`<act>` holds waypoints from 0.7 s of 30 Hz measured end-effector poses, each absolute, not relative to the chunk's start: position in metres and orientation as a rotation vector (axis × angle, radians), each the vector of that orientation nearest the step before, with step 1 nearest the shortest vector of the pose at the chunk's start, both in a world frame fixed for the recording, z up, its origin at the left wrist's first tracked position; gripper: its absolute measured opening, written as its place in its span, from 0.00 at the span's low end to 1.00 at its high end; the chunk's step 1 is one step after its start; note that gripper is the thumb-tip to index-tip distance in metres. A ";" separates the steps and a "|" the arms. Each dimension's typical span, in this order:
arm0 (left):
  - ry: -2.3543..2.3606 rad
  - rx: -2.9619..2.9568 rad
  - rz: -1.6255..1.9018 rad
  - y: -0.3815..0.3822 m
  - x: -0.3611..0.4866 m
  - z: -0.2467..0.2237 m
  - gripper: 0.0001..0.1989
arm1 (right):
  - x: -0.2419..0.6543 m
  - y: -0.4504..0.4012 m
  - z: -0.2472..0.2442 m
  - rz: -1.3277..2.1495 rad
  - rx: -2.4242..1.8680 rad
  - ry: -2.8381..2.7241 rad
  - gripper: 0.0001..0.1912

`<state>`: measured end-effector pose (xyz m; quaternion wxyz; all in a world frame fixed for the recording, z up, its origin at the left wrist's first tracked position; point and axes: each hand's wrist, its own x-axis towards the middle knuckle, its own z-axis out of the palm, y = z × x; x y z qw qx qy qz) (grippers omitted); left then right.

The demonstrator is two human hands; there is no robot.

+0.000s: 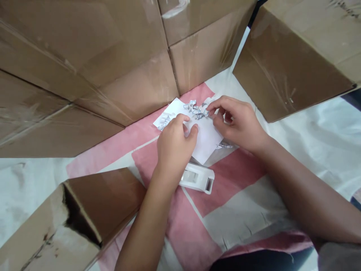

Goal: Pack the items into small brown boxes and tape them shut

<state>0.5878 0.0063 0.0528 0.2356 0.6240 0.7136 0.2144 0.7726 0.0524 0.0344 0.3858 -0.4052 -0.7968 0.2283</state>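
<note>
A white sheet of paper (pixel 205 143) lies on the pink and white cloth, with a small pile of paper cutouts (pixel 194 107) on its far part. My left hand (pixel 177 139) rests at the sheet's left side, thumb and index finger apart and nothing between them. At the right edge of the pile, the curled fingers of my right hand (pixel 239 120) are closed at a small paper cutout. Close to my left wrist lies a white tape dispenser (pixel 199 178), partly hidden by that wrist. More printed paper (pixel 224 145) shows under my right hand.
Large taped cardboard boxes (pixel 124 75) form a wall behind the paper. Another cardboard box (pixel 284 67) stands at the right. An open-edged cardboard box (pixel 104 203) sits at the lower left, beside my left forearm. The patterned cloth (pixel 194 233) spreads beneath everything.
</note>
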 end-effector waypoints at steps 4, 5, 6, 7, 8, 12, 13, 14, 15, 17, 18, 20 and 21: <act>2.058 1.870 0.474 0.005 0.586 0.057 0.10 | 0.772 0.052 0.034 0.551 -1.048 -2.036 0.09; 2.076 1.883 0.445 0.005 0.586 0.058 0.10 | 0.772 0.052 0.034 0.542 -1.056 -2.033 0.08; 2.087 1.892 0.419 0.005 0.586 0.058 0.11 | 0.772 0.053 0.034 0.534 -1.065 -2.027 0.07; 2.096 1.900 0.400 0.005 0.586 0.059 0.11 | 0.772 0.053 0.033 0.530 -1.076 -2.020 0.07; 2.105 1.906 0.386 0.006 0.586 0.059 0.11 | 0.772 0.053 0.033 0.531 -1.086 -2.012 0.06; 2.141 1.948 0.361 0.008 0.581 0.055 0.12 | 0.773 0.055 0.030 0.575 -1.095 -1.977 0.04; 2.143 1.962 0.367 0.008 0.579 0.053 0.12 | 0.773 0.055 0.030 0.586 -1.089 -1.969 0.04; 2.142 1.972 0.381 0.009 0.577 0.052 0.12 | 0.773 0.055 0.030 0.594 -1.080 -1.963 0.03; 2.139 1.976 0.400 0.009 0.575 0.052 0.11 | 0.773 0.054 0.031 0.595 -1.069 -1.962 0.04; 2.135 1.959 0.452 0.009 0.571 0.053 0.10 | 0.773 0.050 0.035 0.576 -1.037 -1.959 0.04; 2.137 1.943 0.487 0.009 0.569 0.055 0.09 | 0.772 0.047 0.037 0.560 -1.015 -1.955 0.05; 2.151 1.897 0.572 0.009 0.568 0.058 0.07 | 0.770 0.037 0.043 0.566 -0.923 -1.976 0.05; 2.153 1.866 0.626 0.009 0.567 0.059 0.07 | 0.768 0.032 0.046 0.601 -0.837 -2.020 0.06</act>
